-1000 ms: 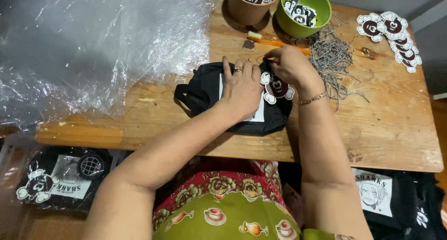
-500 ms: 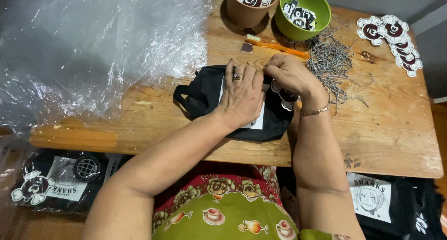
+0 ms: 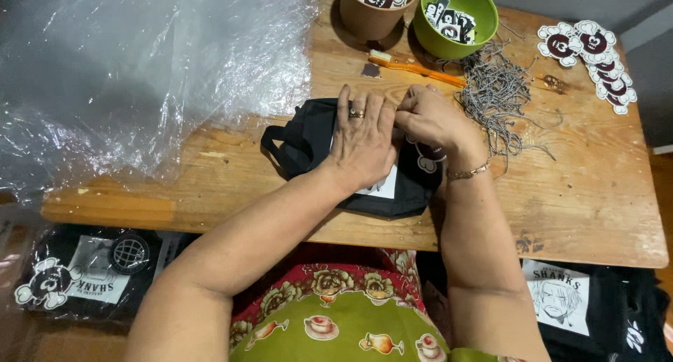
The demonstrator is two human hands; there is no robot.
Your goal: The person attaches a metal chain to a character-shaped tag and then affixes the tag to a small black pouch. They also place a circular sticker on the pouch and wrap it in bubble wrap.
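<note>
A black cloth bag (image 3: 308, 141) with a white label lies on the wooden table (image 3: 575, 193) in front of me. My left hand (image 3: 361, 141), wearing a ring, presses flat on the bag's middle with fingers spread. My right hand (image 3: 431, 120) is curled over the bag's upper right part, its fingertips pinching something there that I cannot make out. A round black-and-white tag (image 3: 425, 158) peeks out under my right wrist.
A heap of grey strings (image 3: 494, 95) lies right of the hands. Behind stand a brown cup (image 3: 375, 11) and a green bowl (image 3: 452, 18) of tags, with an orange brush (image 3: 413, 67). Round tags (image 3: 589, 53) sit far right. Clear plastic sheeting (image 3: 140, 74) covers the left.
My right hand has drawn in over the bag's top right and closed up, hiding most of the round tag. My left hand stays pressed on the bag.
</note>
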